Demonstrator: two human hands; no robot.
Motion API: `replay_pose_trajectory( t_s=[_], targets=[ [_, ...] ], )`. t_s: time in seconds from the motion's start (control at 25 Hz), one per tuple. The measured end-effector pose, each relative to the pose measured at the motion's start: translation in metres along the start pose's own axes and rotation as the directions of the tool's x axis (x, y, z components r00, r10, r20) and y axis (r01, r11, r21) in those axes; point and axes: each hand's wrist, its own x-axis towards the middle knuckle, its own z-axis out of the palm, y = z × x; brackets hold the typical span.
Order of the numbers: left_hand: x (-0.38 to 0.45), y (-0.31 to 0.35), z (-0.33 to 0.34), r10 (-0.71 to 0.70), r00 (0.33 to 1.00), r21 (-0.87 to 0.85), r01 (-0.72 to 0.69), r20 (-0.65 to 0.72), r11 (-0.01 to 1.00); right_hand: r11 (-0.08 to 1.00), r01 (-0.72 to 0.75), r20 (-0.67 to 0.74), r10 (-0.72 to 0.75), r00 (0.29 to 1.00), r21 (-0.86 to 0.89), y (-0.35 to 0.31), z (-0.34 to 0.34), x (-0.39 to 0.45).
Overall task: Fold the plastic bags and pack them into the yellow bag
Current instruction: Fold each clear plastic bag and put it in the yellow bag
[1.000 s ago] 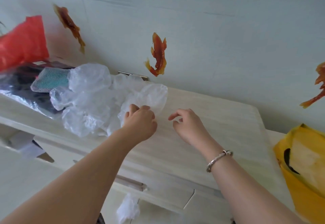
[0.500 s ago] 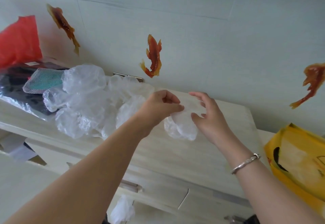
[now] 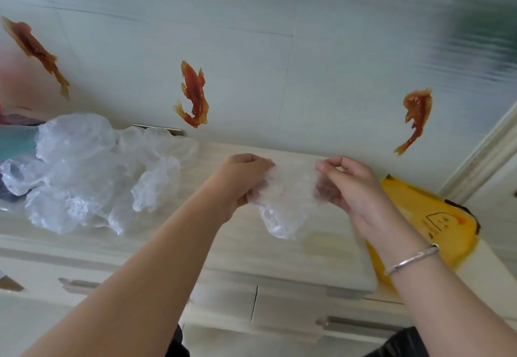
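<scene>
Two hands, left hand (image 3: 240, 180) and right hand (image 3: 347, 186), are holding one clear plastic bag (image 3: 285, 208), while one heap of clear bags (image 3: 92, 172), one yellow bag (image 3: 428, 225), three fish stickers (image 3: 194, 96) and one bracelet (image 3: 411, 260) are showing.

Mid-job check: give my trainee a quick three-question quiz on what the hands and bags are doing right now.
1. True or false: both hands hold the same clear plastic bag.
2. Which side of the pile of clear bags is the yellow bag on: A left, B right?
3. What is on the right wrist?

Key: 1 true: left hand and right hand pinch it. 2 B. 3 a silver bracelet.
</scene>
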Motion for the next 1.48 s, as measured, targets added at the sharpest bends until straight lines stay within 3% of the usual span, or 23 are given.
replay_pose_trajectory(
  t_s=[0.24, 0.36, 0.44, 0.48, 0.56, 0.68, 0.76, 0.88, 0.96, 1.04, 1.12, 1.24, 1.36, 1.48],
  targets=[
    [-0.004, 0.0, 0.018, -0.028, 0.993, 0.031, 0.024, 0.116, 0.999, 0.994, -0.081, -0.095, 0.088, 0.992, 0.08, 0.0, -0.019, 0.0],
    [-0.003, 0.001, 0.024, -0.027, 0.996, -0.068, 0.032, 0.085, 0.997, 0.967, 0.07, -0.221, -0.126, 0.967, -0.246, 0.006, -0.024, 0.003],
    [0.0, 0.003, 0.026, -0.036, 0.998, -0.213, 0.046, 0.048, 0.976, 0.895, 0.135, -0.211, -0.244, 0.946, -0.426, 0.004, -0.024, 0.001],
    [0.001, 0.004, 0.026, -0.043, 0.998, -0.296, 0.055, 0.045, 0.954, 0.884, 0.117, -0.173, -0.215, 0.961, -0.452, 0.001, -0.022, -0.001],
    [0.004, 0.006, 0.029, -0.05, 0.997, -0.422, 0.07, 0.059, 0.904, 0.873, -0.035, -0.068, 0.003, 0.998, -0.486, -0.002, -0.018, -0.006],
    [0.005, 0.007, 0.032, -0.055, 0.995, -0.506, 0.09, 0.084, 0.858, 0.782, -0.262, 0.022, 0.332, 0.943, -0.565, 0.008, -0.018, -0.005],
    [0.005, 0.008, 0.034, -0.069, 0.991, -0.549, 0.119, 0.11, 0.827, 0.829, -0.27, 0.061, 0.341, 0.938, -0.489, 0.015, -0.02, 0.0],
    [0.007, 0.007, 0.034, -0.072, 0.991, -0.539, 0.12, 0.11, 0.834, 0.974, -0.196, 0.113, 0.209, 0.971, -0.114, 0.022, -0.017, 0.011],
    [0.012, 0.003, 0.034, -0.062, 0.998, -0.391, 0.065, 0.021, 0.918, 0.964, -0.167, 0.142, 0.14, 0.98, 0.206, 0.015, -0.017, 0.014],
    [0.016, -0.002, 0.034, -0.027, 0.996, -0.116, 0.016, -0.089, 0.993, 0.872, -0.215, 0.22, 0.127, 0.967, 0.439, 0.006, -0.021, 0.013],
    [0.016, -0.006, 0.034, -0.023, 0.999, -0.023, 0.022, -0.043, 0.999, 0.833, -0.272, 0.306, 0.131, 0.943, 0.482, 0.001, -0.024, 0.01],
    [0.007, -0.005, 0.04, -0.051, 0.987, -0.083, 0.064, 0.15, 0.995, 0.865, -0.283, 0.278, 0.176, 0.944, 0.415, 0.006, -0.019, 0.007],
    [0.011, -0.009, 0.043, 0.027, 1.0, 0.055, -0.027, -0.013, 0.998, 0.876, -0.235, 0.19, 0.169, 0.967, 0.421, 0.007, -0.018, 0.008],
    [0.014, -0.01, 0.04, 0.061, 0.985, 0.044, -0.054, -0.164, 0.998, 0.853, -0.187, 0.136, 0.138, 0.981, 0.487, 0.0, -0.021, 0.006]
  ],
)
